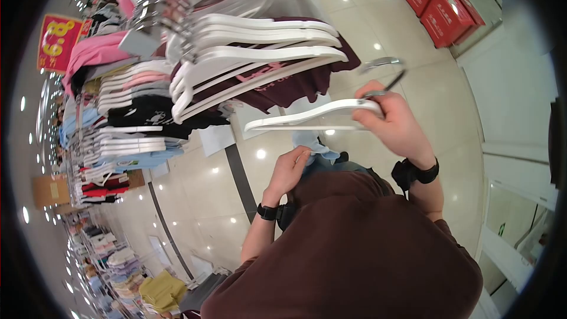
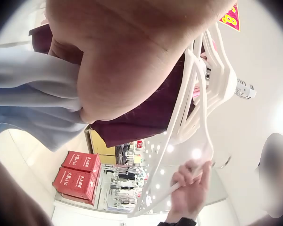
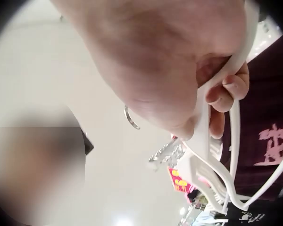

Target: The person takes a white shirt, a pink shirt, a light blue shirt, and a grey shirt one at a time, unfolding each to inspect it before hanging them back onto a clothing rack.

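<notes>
My right hand (image 1: 401,124) grips one end of a white clothes hanger (image 1: 313,112); its metal hook sticks up beside the fingers. No garment hangs on this hanger. In the right wrist view the fingers curl round the hanger's white arm (image 3: 203,125). Lower down, close to my body, my left hand (image 1: 287,171) pinches a light blue garment (image 1: 320,150), which drapes in folds below the thumb in the left wrist view. Just beyond the hanger, maroon garments (image 1: 283,91) with pink print hang on the rack.
The rack holds several white hangers (image 1: 271,53) with clothes at the front left. More clothes, among them a black shirt (image 1: 150,112), hang further left near a price sign (image 1: 58,42). Red boxes (image 1: 443,15) stand at the far right by a white wall (image 1: 508,82).
</notes>
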`<action>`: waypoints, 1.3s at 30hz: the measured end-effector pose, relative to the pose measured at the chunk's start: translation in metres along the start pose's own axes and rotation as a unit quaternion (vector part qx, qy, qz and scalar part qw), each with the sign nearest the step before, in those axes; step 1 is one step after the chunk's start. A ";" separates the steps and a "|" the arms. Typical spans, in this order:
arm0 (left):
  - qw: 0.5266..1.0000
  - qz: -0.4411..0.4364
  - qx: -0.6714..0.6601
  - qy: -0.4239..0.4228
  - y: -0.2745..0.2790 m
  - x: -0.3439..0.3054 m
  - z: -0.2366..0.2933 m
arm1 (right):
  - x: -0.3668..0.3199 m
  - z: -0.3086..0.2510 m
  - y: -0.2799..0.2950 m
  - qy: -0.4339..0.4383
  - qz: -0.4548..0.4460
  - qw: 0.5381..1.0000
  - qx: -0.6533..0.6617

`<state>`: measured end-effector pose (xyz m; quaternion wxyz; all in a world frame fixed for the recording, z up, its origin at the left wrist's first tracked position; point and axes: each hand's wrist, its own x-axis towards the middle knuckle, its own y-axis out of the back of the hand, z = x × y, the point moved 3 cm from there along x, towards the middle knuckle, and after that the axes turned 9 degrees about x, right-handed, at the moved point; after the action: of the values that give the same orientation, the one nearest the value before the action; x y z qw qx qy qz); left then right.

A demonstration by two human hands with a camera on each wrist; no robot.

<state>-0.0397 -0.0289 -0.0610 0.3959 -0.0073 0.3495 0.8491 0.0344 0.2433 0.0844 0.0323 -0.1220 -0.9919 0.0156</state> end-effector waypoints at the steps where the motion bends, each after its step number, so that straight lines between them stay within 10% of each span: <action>1: 1.000 0.013 0.000 0.003 0.003 -0.003 -0.001 | 0.010 -0.018 -0.016 0.032 -0.027 0.996 -0.078; 10: 0.998 0.033 -0.005 0.057 0.010 -0.026 -0.015 | 0.104 -0.100 -0.121 0.310 -0.059 0.942 -0.111; 32: 0.997 0.059 -0.025 0.044 0.023 -0.029 -0.035 | 0.137 -0.077 -0.142 0.304 -0.094 0.932 -0.174; 39: 0.993 0.069 -0.089 0.034 0.053 -0.035 0.019 | 0.069 -0.068 -0.105 0.433 0.074 0.879 -0.184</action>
<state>-0.0466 -0.0648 -0.0049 0.3225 -0.0472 0.2857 0.9012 -0.0528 0.1602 0.1606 0.4343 -0.1929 -0.8520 -0.2197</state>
